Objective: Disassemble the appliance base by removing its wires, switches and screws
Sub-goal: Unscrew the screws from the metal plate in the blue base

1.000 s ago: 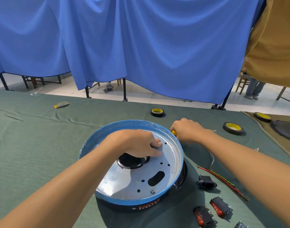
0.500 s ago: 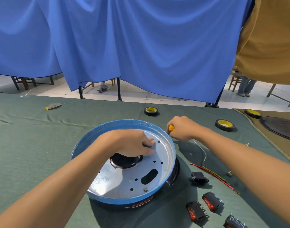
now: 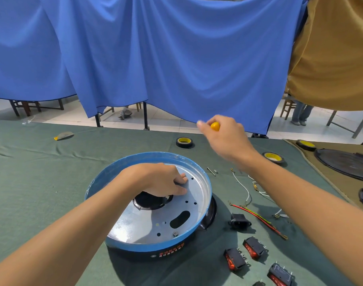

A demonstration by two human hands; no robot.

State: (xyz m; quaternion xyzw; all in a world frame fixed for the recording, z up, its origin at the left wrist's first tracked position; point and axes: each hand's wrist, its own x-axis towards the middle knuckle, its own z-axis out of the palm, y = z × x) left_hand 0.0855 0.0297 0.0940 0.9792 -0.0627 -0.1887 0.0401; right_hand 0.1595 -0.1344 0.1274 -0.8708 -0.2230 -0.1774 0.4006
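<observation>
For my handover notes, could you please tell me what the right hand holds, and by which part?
The right hand grips an orange-handled tool by its handle; only the handle's end shows.

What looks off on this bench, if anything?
Nothing damaged or spilled. Removed rocker switches, wires and a loose screw lie scattered on the cloth right of the appliance base; one small fastener looks still seated in its plate, near side.
</observation>
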